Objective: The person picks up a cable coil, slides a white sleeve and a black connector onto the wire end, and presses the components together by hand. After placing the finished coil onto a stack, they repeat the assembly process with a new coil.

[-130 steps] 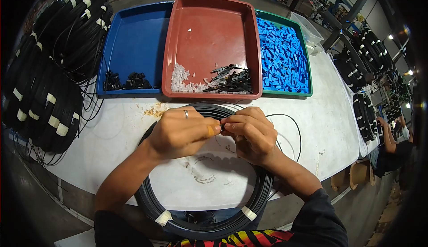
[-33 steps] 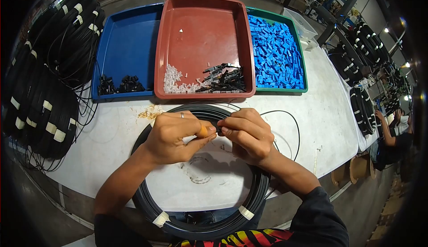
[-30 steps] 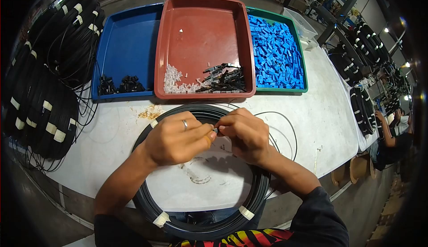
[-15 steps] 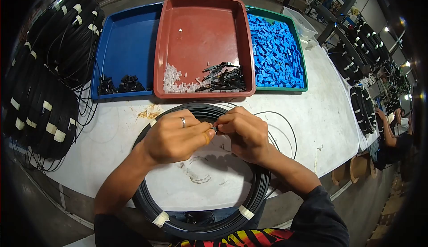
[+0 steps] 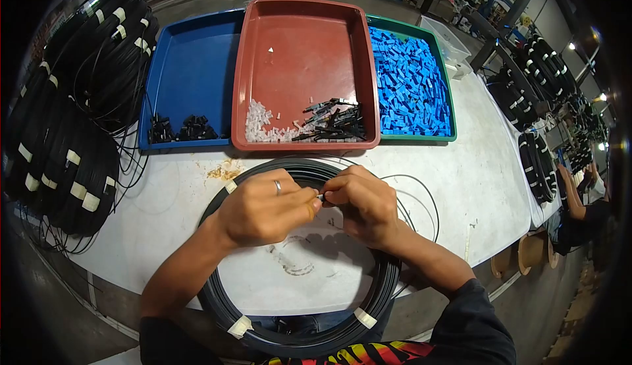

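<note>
My left hand (image 5: 266, 208), with a ring on one finger, is closed in a pinch. My right hand (image 5: 365, 205) is closed too, its fingertips nearly against those of the left. Between the fingertips shows a tiny dark and light piece (image 5: 321, 197), too small to make out and mostly hidden. Both hands are over the upper part of a black cable coil (image 5: 217, 286), which is bound with white tape and rests on the white table (image 5: 461, 187). A thin black cable loops out to the right of the coil.
Behind the coil stand a blue tray (image 5: 197, 68) with black parts, a red tray (image 5: 303, 55) with clear and black pieces, and a green tray (image 5: 451, 111) of blue pieces. Taped coils (image 5: 59, 161) are stacked left. A person (image 5: 576, 197) is at the far right.
The trays, table and coil appear slightly lower in the view. My hands remain together at the small piece, with the fingertips slightly shifted.
</note>
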Motion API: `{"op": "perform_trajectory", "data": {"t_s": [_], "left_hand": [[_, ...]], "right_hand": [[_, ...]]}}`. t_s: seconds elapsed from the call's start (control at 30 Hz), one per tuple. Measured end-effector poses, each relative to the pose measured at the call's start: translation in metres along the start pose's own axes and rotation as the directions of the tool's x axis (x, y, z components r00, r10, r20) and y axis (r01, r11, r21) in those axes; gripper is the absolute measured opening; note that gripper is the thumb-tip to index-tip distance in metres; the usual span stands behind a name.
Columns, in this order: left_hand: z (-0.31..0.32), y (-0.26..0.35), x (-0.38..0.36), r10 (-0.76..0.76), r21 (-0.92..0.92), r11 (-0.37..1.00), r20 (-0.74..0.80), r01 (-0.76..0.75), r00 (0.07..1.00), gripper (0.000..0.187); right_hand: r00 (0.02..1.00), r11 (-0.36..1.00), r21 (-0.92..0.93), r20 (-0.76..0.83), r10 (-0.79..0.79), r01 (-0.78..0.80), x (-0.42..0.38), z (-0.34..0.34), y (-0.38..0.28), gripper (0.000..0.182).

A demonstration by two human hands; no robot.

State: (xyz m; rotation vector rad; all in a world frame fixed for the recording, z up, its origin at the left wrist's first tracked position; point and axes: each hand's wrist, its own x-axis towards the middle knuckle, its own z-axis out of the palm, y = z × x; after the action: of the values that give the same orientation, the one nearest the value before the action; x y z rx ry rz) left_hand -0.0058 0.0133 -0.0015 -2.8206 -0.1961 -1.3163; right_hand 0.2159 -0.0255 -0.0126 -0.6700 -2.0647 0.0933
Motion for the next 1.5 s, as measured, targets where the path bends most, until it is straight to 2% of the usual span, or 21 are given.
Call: {"op": "perform_trajectory", "data": {"t_s": [0.03, 0.17, 0.27, 0.33, 0.4, 0.47, 0.5, 0.57, 0.63, 0.67, 0.73, 0.87, 0.93, 0.97, 1.1, 1.17, 1.27, 1.3, 1.33, 1.4, 1.5], "left_hand": [[0.001, 0.000, 0.000, 0.003, 0.003, 1.000, 0.001, -0.003, 1.000, 0.009], [-0.002, -0.002, -0.001, -0.085, -0.075, 0.994, -0.043, 0.081, 0.995, 0.009], [-0.002, 0.003, 0.001, -0.434, -0.335, 0.853, -0.032, 0.400, 0.900, 0.012], [-0.002, 0.003, 0.000, -0.400, -0.335, 0.865, -0.011, 0.374, 0.916, 0.011], [0.000, 0.003, 0.001, -0.362, -0.338, 0.877, 0.008, 0.343, 0.932, 0.011], [-0.001, 0.003, 0.003, 0.042, 0.130, 0.990, 0.054, -0.049, 0.998, 0.009], [0.000, 0.003, 0.002, 0.039, 0.130, 0.990, 0.056, -0.046, 0.998, 0.009], [0.000, 0.001, 0.000, 0.017, 0.108, 0.994, 0.003, -0.018, 1.000, 0.008], [-0.001, 0.002, -0.003, -0.098, -0.011, 0.995, -0.018, 0.098, 0.995, 0.010], [-0.002, 0.004, -0.001, -0.242, -0.134, 0.963, -0.047, 0.235, 0.969, 0.011], [0.000, 0.006, 0.001, -0.452, -0.325, 0.851, -0.049, 0.413, 0.891, 0.014], [0.000, 0.006, 0.001, -0.416, -0.313, 0.860, 0.024, 0.402, 0.909, 0.013], [0.001, 0.002, 0.001, -0.050, 0.042, 0.998, 0.025, 0.049, 0.998, 0.015], [0.001, 0.001, 0.000, -0.053, 0.043, 0.998, 0.028, 0.052, 0.998, 0.015], [-0.002, 0.003, -0.003, -0.254, -0.135, 0.957, 0.032, 0.256, 0.967, 0.015], [-0.001, 0.004, 0.000, -0.464, -0.301, 0.852, -0.056, 0.428, 0.884, 0.013], [-0.003, 0.012, 0.004, -0.530, -0.373, 0.784, 0.014, 0.497, 0.848, 0.012], [-0.004, 0.013, 0.004, -0.549, -0.418, 0.743, 0.067, 0.523, 0.833, 0.012], [-0.003, 0.011, 0.004, -0.548, -0.418, 0.743, 0.067, 0.522, 0.834, 0.012], [-0.001, 0.006, 0.002, -0.136, -0.107, 0.985, 0.032, 0.138, 0.990, 0.013], [0.003, 0.006, 0.004, -0.017, 0.058, 0.998, -0.046, 0.020, 0.999, 0.015]], "right_hand": [[0.990, 0.986, 0.103, 0.058, 0.127, -0.133, -0.002, 0.000, 0.002, 0.029], [0.999, 0.997, 0.052, -0.020, 0.051, -0.050, 0.004, 0.004, 0.001, 0.029], [0.996, 0.996, -0.072, -0.074, -0.054, 0.048, 0.009, 0.002, -0.001, 0.025], [0.989, 0.983, -0.147, -0.084, -0.120, 0.107, 0.008, 0.000, -0.002, 0.024], [1.000, 1.000, -0.004, -0.020, -0.015, 0.015, 0.005, -0.002, -0.001, 0.023], [0.994, 0.989, 0.099, 0.019, 0.109, -0.111, 0.000, -0.001, 0.004, 0.023], [0.974, 0.954, 0.196, 0.068, 0.218, -0.227, -0.001, 0.000, 0.007, 0.024], [0.976, 0.962, 0.165, 0.071, 0.207, -0.216, 0.001, 0.003, 0.004, 0.025], [0.985, 0.980, 0.110, -0.037, 0.171, -0.166, 0.005, 0.004, -0.001, 0.026], [0.985, 0.980, 0.111, -0.033, 0.167, -0.162, 0.007, 0.004, -0.001, 0.026], [0.993, 0.991, -0.118, -0.092, -0.074, 0.063, 0.009, 0.002, -0.001, 0.027], [0.997, 0.989, -0.130, -0.010, -0.077, 0.075, 0.004, -0.002, -0.001, 0.028], [0.965, 0.953, 0.160, 0.085, 0.248, -0.259, -0.001, 0.000, 0.002, 0.026], [0.965, 0.952, 0.164, 0.086, 0.249, -0.260, -0.002, 0.002, 0.002, 0.026], [0.991, 0.990, 0.040, -0.010, 0.135, -0.135, 0.004, 0.005, -0.001, 0.024], [0.997, 0.998, -0.029, -0.054, 0.054, -0.056, 0.007, 0.004, 0.000, 0.024], [0.976, 0.959, -0.189, -0.009, -0.216, 0.210, 0.007, 0.000, 0.001, 0.025], [0.977, 0.959, -0.190, -0.009, -0.215, 0.209, 0.006, -0.002, 0.001, 0.025], [0.992, 0.986, -0.107, 0.021, -0.125, 0.126, 0.005, -0.004, 0.001, 0.026], [0.993, 0.993, 0.055, 0.054, 0.105, -0.108, -0.001, 0.001, 0.002, 0.030], [0.983, 0.972, 0.144, 0.033, 0.183, -0.186, 0.000, 0.002, 0.003, 0.032]]}}
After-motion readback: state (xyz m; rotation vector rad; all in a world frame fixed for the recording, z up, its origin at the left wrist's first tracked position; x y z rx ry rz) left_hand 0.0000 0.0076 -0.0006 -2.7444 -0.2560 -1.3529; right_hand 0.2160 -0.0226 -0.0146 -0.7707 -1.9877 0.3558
